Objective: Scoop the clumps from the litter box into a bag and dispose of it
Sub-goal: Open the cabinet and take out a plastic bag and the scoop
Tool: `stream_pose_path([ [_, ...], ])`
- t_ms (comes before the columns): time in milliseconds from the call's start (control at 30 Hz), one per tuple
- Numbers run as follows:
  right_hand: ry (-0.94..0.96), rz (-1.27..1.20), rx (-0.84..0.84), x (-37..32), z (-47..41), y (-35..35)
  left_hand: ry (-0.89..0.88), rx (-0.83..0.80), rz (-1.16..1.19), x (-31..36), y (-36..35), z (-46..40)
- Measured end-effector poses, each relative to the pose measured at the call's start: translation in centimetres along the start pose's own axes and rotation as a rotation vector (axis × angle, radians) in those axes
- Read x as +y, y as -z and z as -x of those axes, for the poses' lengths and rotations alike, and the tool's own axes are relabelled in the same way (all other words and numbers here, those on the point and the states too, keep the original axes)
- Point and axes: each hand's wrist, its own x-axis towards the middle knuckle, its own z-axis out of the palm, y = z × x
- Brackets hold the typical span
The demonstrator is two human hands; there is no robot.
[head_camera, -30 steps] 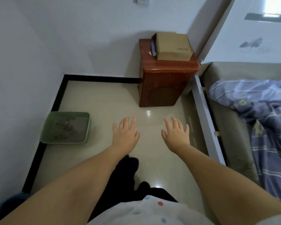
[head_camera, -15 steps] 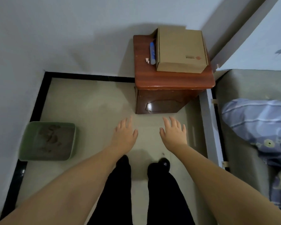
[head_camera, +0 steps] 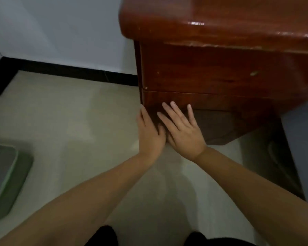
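From the head camera, the only view, both hands reached toward the lower front of one reddish wooden cabinet (head_camera: 212,71). The left hand (head_camera: 149,134) lay at the cabinet's near corner, its grip loose with fingers extended and holding nothing. The right hand (head_camera: 182,128) spread flat against the lower door panel, fingers straight, its grip wide and empty too.

The one green litter box (head_camera: 6,181) sat on the floor (head_camera: 69,121) at the left edge, well apart from both hands, grey litter visible inside; clumps could not be made out.

Judging from this, the task had barely begun: no scoop and no bag showed anywhere, nothing had been scooped, and disposal remained entirely ahead. The reach probably aimed at fetching supplies from the cabinet.

Count: two hands, one cabinet, one litter box.
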Motion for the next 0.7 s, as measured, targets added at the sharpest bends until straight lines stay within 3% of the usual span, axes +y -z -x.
stream_pose_path([
  [133, 0.071, 0.079, 0.218, 1.4, -0.3, -4.2, -0.143, 0.083, 0.009, -2.0, -2.9, -0.3],
  [233, 0.128, 0.168, 0.288, 2.5, -1.2, -4.9, -0.256, 0.117, 0.03, -2.9, -3.6, -0.8],
  [467, 0.078, 0.166, 0.204, 2.3, -3.9, -2.1, -0.065, 0.221, 0.102, -0.6, -2.0, -4.2],
  [700, 0.018, 0.31, 0.414, 2.0, -5.1, -1.3, -0.075, 0.253, 0.202, -1.1, -0.4, -5.0],
])
